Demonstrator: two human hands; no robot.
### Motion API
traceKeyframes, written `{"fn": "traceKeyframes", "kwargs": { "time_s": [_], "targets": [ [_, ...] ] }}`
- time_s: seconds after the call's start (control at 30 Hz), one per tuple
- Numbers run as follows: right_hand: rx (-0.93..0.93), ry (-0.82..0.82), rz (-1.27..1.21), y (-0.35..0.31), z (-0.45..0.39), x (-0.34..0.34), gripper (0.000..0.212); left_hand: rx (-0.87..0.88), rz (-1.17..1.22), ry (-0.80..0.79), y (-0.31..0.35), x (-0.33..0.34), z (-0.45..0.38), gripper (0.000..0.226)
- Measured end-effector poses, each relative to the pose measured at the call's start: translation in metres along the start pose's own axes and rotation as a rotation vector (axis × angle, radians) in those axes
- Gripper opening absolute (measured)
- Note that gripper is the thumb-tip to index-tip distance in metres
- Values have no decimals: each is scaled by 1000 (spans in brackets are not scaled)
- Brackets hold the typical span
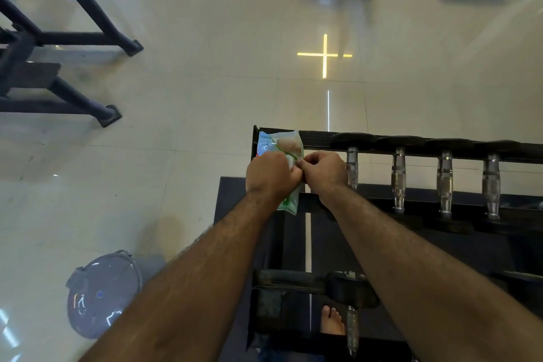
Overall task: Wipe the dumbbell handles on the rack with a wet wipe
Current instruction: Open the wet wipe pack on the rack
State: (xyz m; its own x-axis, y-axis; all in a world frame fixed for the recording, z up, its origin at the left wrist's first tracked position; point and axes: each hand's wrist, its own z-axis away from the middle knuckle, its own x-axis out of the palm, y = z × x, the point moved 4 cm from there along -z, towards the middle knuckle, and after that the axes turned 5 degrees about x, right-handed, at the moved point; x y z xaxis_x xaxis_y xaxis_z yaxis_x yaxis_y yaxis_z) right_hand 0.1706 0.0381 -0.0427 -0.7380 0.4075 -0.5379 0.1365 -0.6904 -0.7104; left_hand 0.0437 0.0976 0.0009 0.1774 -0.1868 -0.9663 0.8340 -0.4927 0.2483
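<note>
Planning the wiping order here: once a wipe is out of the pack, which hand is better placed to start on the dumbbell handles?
Probably the right hand: it sits beside the nearest dumbbell handle on the rack, while the left hand grips the wipe pack at the rack's far end.

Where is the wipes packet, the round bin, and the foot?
wipes packet [280,142]: head view, on the packet's upper printed face above the hands.
round bin [102,292]: head view, on the middle of its grey lid.
bare foot [332,322]: head view, on the top of the foot.
</note>
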Motion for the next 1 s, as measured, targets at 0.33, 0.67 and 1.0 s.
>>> {"fn": "traceKeyframes", "kwargs": {
  "time_s": [0.33, 0.67, 1.0],
  "targets": [
    [-42, 13, 223, -8, 2, -10, 15, -125, 147, 69, -38, -26, 10, 21],
    [-571, 132, 489, -20, 40, -13, 15, 159, -4, -67, -53, 20, 53, 53],
    [-617, 47, 783, -30, 40, 21, 33, -38, 179, -92, -49, 43, 70, 80]
  ]
}}
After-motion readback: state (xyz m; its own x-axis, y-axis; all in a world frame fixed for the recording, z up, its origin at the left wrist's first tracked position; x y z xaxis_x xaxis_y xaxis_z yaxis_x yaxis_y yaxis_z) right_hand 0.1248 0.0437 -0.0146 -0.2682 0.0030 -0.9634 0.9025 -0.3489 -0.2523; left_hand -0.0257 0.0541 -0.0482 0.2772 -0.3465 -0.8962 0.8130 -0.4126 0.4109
